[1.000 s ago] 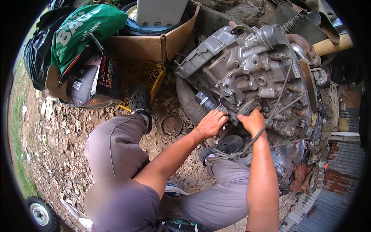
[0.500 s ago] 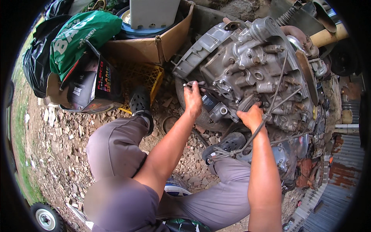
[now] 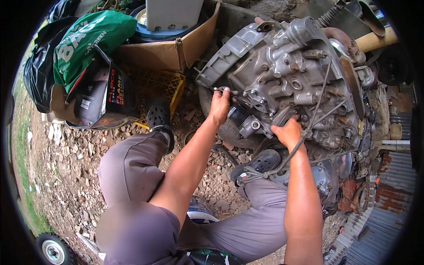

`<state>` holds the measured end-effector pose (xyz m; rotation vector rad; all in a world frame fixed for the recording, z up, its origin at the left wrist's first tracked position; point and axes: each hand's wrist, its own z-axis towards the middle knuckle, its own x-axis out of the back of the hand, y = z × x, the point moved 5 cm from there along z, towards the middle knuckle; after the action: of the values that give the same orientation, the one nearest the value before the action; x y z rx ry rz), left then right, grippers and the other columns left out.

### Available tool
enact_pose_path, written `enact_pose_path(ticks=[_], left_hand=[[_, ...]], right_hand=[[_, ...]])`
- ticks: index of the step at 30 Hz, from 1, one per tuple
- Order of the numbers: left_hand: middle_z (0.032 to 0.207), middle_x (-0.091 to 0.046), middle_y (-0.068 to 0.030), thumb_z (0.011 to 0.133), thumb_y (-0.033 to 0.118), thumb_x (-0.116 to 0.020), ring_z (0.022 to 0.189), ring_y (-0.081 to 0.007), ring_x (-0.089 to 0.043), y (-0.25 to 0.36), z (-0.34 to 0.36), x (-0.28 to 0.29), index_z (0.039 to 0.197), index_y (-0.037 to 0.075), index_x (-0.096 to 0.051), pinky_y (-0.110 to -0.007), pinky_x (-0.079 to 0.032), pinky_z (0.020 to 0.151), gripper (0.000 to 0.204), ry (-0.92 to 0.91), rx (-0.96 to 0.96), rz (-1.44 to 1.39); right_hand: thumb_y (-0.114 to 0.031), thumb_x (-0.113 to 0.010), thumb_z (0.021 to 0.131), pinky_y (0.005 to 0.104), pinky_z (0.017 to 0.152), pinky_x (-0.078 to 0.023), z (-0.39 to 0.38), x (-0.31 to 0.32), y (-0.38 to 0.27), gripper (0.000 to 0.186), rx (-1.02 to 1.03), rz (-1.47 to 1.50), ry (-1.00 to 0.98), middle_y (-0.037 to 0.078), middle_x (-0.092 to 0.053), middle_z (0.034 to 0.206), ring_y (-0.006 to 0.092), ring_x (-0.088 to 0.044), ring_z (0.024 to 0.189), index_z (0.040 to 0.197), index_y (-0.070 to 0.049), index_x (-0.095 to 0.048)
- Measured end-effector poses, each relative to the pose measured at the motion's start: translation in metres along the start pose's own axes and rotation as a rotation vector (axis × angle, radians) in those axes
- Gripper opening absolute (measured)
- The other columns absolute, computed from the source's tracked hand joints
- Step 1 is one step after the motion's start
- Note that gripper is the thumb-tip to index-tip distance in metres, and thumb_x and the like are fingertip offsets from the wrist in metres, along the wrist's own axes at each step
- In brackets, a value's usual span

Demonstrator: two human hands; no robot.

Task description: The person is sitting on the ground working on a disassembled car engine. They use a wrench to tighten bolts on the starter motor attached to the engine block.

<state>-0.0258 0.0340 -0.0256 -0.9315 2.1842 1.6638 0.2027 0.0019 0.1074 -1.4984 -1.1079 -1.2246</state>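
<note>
A large grey metal engine assembly (image 3: 280, 62) fills the right of the view, with bolts, ports and rods. My left hand (image 3: 219, 106) grips a slim metal tool (image 3: 234, 93) at the left side of the casing, above a black cylinder (image 3: 237, 116) fixed to a metal housing with a round port (image 3: 255, 125). The tool reaches toward a bolted flange (image 3: 255, 100); whether it touches is unclear. My right hand (image 3: 287, 132) is closed on an oblong metal part (image 3: 281, 118) lower on the casing, its fingertips partly hidden behind it.
At upper left are a cardboard box (image 3: 150, 56), a green bag (image 3: 88, 39), black bags (image 3: 37, 79) and a yellow crate (image 3: 172, 90). A tyre (image 3: 207, 108) lies behind the assembly. Linkage rods (image 3: 329, 108) cross its front. Rusty corrugated sheets (image 3: 391, 185) lie at right.
My left hand moved up and left with the slim tool from beside the lower housing, uncovering its round port, then rose slightly further. My right hand stays at the oblong part.
</note>
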Motion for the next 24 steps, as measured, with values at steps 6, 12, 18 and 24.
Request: enact_pose_path(ticks=[6, 12, 18, 24], left_hand=[[0.091, -0.065, -0.0069, 0.099, 0.024, -0.045, 0.067, -0.0121, -0.052, 0.008, 0.002, -0.012, 0.103, 0.004, -0.049, -0.028, -0.046, 0.067, 0.021, -0.003, 0.006, 0.061], [0.095, -0.065, -0.008, 0.1, 0.026, -0.044, 0.067, -0.0139, -0.054, -0.006, 0.014, -0.001, 0.107, 0.003, -0.05, -0.03, -0.049, 0.062, 0.025, 0.068, 0.251, -0.036], [0.097, -0.065, -0.0095, 0.1, 0.031, -0.043, 0.07, -0.0163, -0.058, -0.048, 0.006, 0.01, 0.108, 0.004, -0.049, -0.031, -0.052, 0.062, 0.029, 0.131, 0.531, -0.356], [0.097, -0.062, -0.0078, 0.099, 0.028, -0.047, 0.075, -0.0175, -0.06, -0.044, 0.005, -0.002, 0.104, 0.007, -0.051, -0.032, -0.052, 0.069, 0.022, 0.124, 0.489, -0.368]], right_hand=[[-0.032, -0.073, 0.062, 0.0423, 0.094, -0.046, 0.003, -0.005, 0.004, 0.082, 0.005, 0.005, -0.008, 0.035, -0.058, 0.108, 0.0446, -0.057, 0.105, 0.119, 0.016, -0.041], [-0.032, -0.073, 0.061, 0.0427, 0.095, -0.045, 0.002, -0.002, -0.002, 0.084, 0.025, 0.013, 0.014, 0.037, -0.057, 0.109, 0.0456, -0.055, 0.108, 0.119, 0.018, -0.038], [-0.032, -0.073, 0.061, 0.0422, 0.096, -0.044, 0.001, -0.001, 0.001, 0.087, 0.005, -0.038, 0.054, 0.037, -0.057, 0.109, 0.0454, -0.055, 0.107, 0.12, 0.02, -0.037], [-0.032, -0.074, 0.061, 0.0418, 0.096, -0.044, -0.002, 0.006, -0.005, 0.088, 0.007, 0.022, -0.029, 0.037, -0.056, 0.11, 0.0455, -0.055, 0.107, 0.12, 0.021, -0.036]])
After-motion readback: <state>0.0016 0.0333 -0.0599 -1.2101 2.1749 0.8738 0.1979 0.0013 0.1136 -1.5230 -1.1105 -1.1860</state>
